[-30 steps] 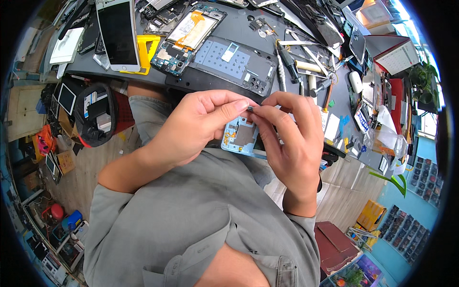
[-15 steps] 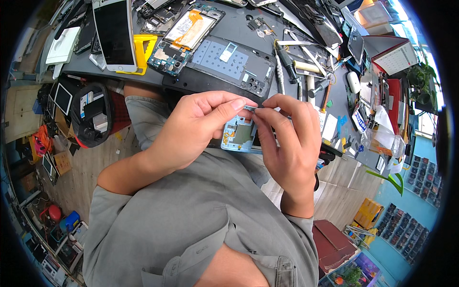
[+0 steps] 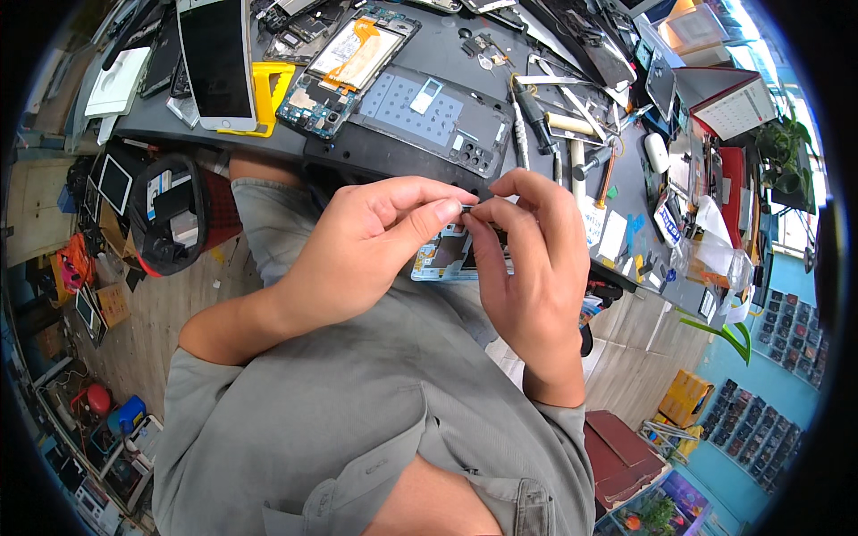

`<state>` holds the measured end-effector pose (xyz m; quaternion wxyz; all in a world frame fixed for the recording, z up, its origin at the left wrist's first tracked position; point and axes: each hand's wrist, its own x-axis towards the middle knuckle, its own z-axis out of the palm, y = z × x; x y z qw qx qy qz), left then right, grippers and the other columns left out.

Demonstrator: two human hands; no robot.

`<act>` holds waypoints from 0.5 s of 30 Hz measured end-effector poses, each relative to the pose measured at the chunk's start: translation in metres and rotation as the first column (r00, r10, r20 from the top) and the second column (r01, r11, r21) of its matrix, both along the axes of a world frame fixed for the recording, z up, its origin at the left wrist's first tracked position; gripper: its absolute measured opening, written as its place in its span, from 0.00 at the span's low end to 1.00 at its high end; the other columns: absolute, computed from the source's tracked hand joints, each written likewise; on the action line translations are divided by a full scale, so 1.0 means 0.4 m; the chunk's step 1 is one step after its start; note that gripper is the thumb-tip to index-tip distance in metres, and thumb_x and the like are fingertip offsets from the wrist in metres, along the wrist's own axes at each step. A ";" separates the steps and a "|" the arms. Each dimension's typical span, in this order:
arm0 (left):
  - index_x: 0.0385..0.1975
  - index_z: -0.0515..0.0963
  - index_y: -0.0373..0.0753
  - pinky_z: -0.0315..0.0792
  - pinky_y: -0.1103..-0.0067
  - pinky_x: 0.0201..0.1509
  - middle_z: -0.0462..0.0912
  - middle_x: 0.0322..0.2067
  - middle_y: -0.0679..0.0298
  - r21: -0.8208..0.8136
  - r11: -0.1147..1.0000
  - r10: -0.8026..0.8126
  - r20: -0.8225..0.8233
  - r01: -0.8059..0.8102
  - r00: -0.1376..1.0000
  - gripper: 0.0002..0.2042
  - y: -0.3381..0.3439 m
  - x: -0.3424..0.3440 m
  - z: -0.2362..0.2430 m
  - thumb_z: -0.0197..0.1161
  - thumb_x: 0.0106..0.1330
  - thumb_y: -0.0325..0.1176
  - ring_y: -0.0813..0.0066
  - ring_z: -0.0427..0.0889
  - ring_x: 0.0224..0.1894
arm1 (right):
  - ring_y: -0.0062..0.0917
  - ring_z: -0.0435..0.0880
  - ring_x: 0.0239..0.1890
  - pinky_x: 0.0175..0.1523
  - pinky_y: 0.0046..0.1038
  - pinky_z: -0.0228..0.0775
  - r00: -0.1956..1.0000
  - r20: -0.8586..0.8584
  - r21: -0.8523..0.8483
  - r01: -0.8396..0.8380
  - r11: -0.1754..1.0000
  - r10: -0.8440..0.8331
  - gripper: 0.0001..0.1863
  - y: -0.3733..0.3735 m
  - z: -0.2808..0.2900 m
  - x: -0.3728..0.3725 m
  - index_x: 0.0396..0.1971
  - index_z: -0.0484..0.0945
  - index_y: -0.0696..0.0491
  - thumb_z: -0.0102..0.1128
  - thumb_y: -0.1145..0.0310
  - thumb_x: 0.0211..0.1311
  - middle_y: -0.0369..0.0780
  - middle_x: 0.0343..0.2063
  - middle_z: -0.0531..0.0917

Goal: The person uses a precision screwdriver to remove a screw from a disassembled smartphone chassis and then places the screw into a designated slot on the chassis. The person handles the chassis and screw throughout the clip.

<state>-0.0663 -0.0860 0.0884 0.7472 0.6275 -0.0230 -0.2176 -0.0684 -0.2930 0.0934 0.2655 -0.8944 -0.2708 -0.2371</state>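
Both my hands meet in front of the bench edge, above my lap. My left hand [image 3: 362, 246] is closed, thumb and forefinger pinched around a tiny dark piece [image 3: 466, 208] too small to name. My right hand [image 3: 534, 259] pinches at the same spot, its thumb and fingertips against those of the left. Just below the fingertips is a light-blue phone frame [image 3: 436, 261] with gold contacts and dark cut-outs. Its upper edge and right part are largely hidden by my hands, and what supports it does not show.
Beyond my hands lie a phone mid-frame [image 3: 407, 109] and an opened phone [image 3: 344, 67] with an orange flex cable. A white phone [image 3: 214, 67] rests on a yellow stand [image 3: 271, 94]. Screwdrivers [image 3: 534, 116] and tweezers crowd the right. A bin [image 3: 207, 201] stands at left.
The pinched fingertips have shifted slightly, and my right hand has moved a little left. More of the blue phone frame's upper part is now covered.
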 end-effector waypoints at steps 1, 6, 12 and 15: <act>0.60 0.86 0.30 0.73 0.86 0.44 0.87 0.39 0.73 0.011 1.000 -0.002 0.001 0.002 1.000 0.16 0.000 -0.003 -0.001 0.63 0.86 0.35 0.91 0.77 0.41 | 0.37 0.81 0.40 0.43 0.38 0.70 1.000 -0.020 -0.013 -0.003 1.000 0.003 0.15 -0.001 0.003 -0.001 0.41 0.83 0.56 0.76 0.78 0.53 0.42 0.49 0.83; 0.59 0.87 0.30 0.72 0.86 0.43 0.87 0.37 0.74 -0.021 1.000 0.004 0.013 -0.004 1.000 0.15 -0.004 -0.010 -0.005 0.63 0.86 0.36 0.91 0.76 0.40 | 0.40 0.82 0.45 0.48 0.40 0.71 0.993 -0.114 -0.063 -0.001 0.998 -0.007 0.17 0.004 0.023 -0.012 0.44 0.81 0.58 0.75 0.81 0.54 0.44 0.52 0.81; 0.59 0.87 0.29 0.73 0.87 0.43 0.89 0.39 0.72 -0.046 0.999 0.010 0.001 -0.010 1.000 0.15 -0.007 -0.013 -0.003 0.63 0.86 0.35 0.91 0.78 0.40 | 0.43 0.83 0.49 0.51 0.41 0.71 0.988 -0.154 -0.038 -0.005 0.999 -0.001 0.17 0.000 0.015 -0.019 0.47 0.80 0.59 0.73 0.81 0.58 0.47 0.55 0.81; 0.58 0.87 0.29 0.74 0.86 0.44 0.90 0.41 0.70 -0.105 0.994 0.013 -0.048 -0.018 0.999 0.15 -0.007 -0.009 0.004 0.63 0.86 0.35 0.90 0.80 0.41 | 0.43 0.83 0.49 0.51 0.41 0.71 0.992 -0.127 -0.017 -0.015 1.000 0.013 0.17 -0.005 0.007 -0.018 0.48 0.80 0.58 0.74 0.80 0.59 0.47 0.55 0.81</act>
